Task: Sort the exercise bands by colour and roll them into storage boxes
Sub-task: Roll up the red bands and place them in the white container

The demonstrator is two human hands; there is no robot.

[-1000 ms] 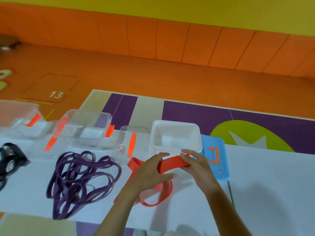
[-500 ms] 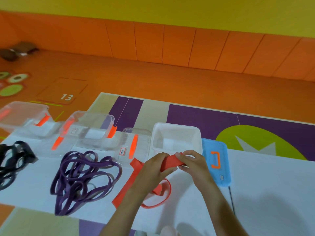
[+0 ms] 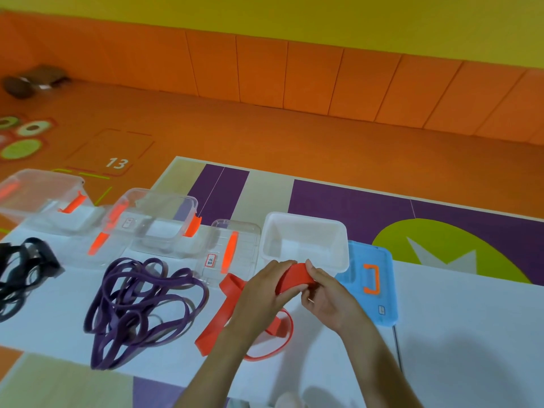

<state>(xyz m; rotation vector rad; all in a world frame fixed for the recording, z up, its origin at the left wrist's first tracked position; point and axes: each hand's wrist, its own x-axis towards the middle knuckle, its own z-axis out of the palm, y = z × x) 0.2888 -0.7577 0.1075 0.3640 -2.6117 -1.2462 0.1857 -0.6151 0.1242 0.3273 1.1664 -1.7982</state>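
red band (image 3: 294,278), purple bands (image 3: 138,301), black bands (image 3: 20,269), blue lid (image 3: 374,284), white box (image 3: 306,231)

Left hand (image 3: 259,293) and right hand (image 3: 326,295) grip the red band (image 3: 294,279); white box (image 3: 306,228) just beyond.

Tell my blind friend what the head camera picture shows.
A left hand and right hand grip a flat red rubber band before an open white plastic box; tangled purple bands lie leftward on the white table.
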